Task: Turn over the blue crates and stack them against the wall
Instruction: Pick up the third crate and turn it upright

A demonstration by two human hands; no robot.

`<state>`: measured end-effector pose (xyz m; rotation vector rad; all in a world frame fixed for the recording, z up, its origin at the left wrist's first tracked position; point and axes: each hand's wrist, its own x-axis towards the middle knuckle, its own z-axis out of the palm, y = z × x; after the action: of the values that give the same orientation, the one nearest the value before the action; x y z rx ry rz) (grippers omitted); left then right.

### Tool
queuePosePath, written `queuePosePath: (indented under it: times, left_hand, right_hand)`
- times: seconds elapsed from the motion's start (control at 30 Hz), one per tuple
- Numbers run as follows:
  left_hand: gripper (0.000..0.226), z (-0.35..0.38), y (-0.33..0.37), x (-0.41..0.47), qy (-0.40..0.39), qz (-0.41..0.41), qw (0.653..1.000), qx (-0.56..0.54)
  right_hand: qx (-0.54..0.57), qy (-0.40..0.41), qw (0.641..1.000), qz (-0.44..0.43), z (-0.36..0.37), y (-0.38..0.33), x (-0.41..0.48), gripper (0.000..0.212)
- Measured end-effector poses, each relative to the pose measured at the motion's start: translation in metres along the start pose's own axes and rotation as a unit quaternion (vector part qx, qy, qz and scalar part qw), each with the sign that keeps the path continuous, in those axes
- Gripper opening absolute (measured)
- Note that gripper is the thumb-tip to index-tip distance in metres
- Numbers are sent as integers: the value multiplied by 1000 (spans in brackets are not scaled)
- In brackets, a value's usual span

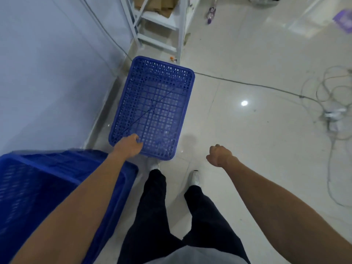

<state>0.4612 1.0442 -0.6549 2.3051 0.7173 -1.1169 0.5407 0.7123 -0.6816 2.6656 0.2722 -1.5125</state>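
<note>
Blue crate (152, 103), perforated plastic, grid base with diagonal ribs showing; lies flat on the pale tiled floor (247, 149), its long left side just beside the skirting of the wall (47, 73), its far end near the foot of a white metal shelf rack (158, 29); which way up it lies cannot be told. Left hand (129, 147): at the crate's near left corner, fingers curled round the rim, gripping it. Right hand (219, 155): held clear of the crate, over the floor to its right, fingers balled into a loose fist, holding nothing. Second blue crate (47, 187): lower left, nearer the camera, blurred, partly hidden behind the left forearm, close to the same wall; apart from the first crate. Cardboard (152, 4): brown, on the rack's shelf. Thin cable (247, 84): runs across the floor from the crate's far right corner toward the right. Tangle of pale cords (331, 88): right edge, around a white power strip (335, 113). Person's legs: dark trousers (152, 216), white shoes (195, 177), standing just behind the crate's near end
</note>
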Motion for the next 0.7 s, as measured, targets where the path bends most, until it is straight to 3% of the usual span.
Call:
queuePosePath:
  times: [0.27,0.43,0.7]
  left_hand:
    - [54,-35,-41,146,-23,20,999,12]
    - [56,-41,-84,234,21,-15,1000,3]
    - [65,-7,-130,325,59,-117,989,-74]
  right_hand:
    - [83,-19,996,40,-5,-83,111,40]
    - [111,-30,992,49,5,-117,188,38]
    - [190,45,974,117,48,-128,293,40]
